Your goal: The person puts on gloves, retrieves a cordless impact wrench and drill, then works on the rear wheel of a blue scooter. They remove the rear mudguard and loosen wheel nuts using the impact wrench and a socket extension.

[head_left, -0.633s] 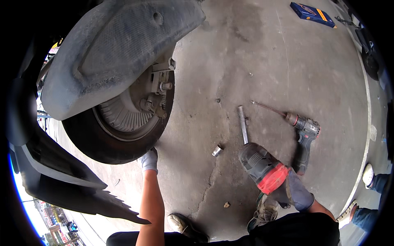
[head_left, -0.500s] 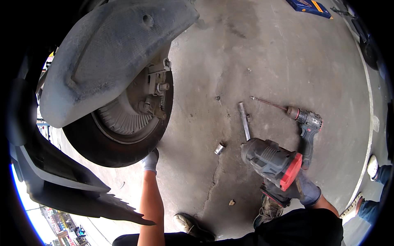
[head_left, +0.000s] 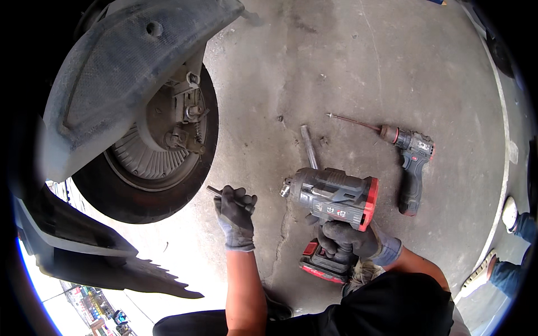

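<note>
My right hand (head_left: 348, 239), in a grey glove, grips the handle of a black and red cordless impact wrench (head_left: 335, 195), its nose pointing left and its battery low. By that nose shows a silver socket (head_left: 284, 190), partly hidden; whether it touches the nose I cannot tell. Gloved too, my left hand (head_left: 235, 211) is closed around a short metal rod (head_left: 213, 191), one end sticking out toward the tyre. That hand is just right of a scooter-like wheel (head_left: 148, 210) with a finned hub, a threaded axle end and a brake lever arm.
Grey plastic bodywork (head_left: 112, 84) overhangs the wheel. On the concrete floor beyond the wrench lies a metal tube (head_left: 309, 147). A cordless drill (head_left: 412, 162) with a long bit lies to the right. Another person's feet (head_left: 479, 277) stand at the right edge.
My left hand has come out from beside the tyre's lower edge and now shows the rod. The impact wrench has moved left and turned to point left. The view has shifted slightly.
</note>
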Tool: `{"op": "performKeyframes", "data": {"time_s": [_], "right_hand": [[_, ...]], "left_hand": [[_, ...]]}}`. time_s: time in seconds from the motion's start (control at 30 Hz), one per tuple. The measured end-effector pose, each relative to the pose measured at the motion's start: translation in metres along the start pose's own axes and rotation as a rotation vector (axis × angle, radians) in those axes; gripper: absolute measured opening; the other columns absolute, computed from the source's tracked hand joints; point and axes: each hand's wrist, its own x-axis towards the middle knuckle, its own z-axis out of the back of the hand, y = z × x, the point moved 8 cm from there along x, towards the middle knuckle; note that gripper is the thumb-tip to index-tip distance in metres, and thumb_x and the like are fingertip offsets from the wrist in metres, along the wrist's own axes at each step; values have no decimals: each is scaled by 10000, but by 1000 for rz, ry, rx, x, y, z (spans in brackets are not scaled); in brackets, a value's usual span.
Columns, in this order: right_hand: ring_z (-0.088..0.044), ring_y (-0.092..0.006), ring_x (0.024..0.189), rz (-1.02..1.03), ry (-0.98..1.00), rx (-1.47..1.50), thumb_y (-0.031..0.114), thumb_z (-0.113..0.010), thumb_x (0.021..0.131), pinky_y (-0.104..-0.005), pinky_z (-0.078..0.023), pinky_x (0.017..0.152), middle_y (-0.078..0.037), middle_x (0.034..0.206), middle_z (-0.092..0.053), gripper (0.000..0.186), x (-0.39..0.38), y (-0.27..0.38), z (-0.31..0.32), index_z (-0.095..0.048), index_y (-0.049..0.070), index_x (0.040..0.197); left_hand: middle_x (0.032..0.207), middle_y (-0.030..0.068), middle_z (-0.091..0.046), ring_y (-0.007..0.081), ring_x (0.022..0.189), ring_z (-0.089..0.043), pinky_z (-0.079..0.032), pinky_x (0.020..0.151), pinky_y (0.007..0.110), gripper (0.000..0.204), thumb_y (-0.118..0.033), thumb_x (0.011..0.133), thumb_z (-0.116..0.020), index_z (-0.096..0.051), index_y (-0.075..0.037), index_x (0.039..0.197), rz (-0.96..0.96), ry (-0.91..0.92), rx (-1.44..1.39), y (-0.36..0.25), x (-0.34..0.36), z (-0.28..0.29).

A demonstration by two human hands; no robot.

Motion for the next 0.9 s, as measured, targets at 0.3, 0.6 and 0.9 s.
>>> {"op": "performKeyframes", "data": {"time_s": [0.3,0.6,0.9], "right_hand": [[-580,-132,654,-7,70,65,170,-644,893,-237,-465,524,-117,1125,-624,440,9,-5,-4,-512,6,1279],[-606,-145,839,-217,22,337,272,-551,991,-276,-514,695,-81,967,-606,387,12,-15,-13,-495,6,1266],[-540,-137,546,58,139,320,239,-596,848,-284,-474,507,-67,730,-589,386,60,51,-9,-578,-14,1139]], "left_hand": [[617,-3,-583,128,547,-536,-550,790,341,291,-192,1008,-496,-596,-35,785,364,589,-890,-21,-44,-122],[609,-36,-542,121,530,-506,-550,844,350,190,-152,1002,-501,-590,-49,870,41,829,-702,-55,-69,-149],[1185,113,-667,276,1117,-620,-495,961,425,364,-306,1065,-324,-554,-57,1199,163,925,-442,-73,-64,-207]]}}
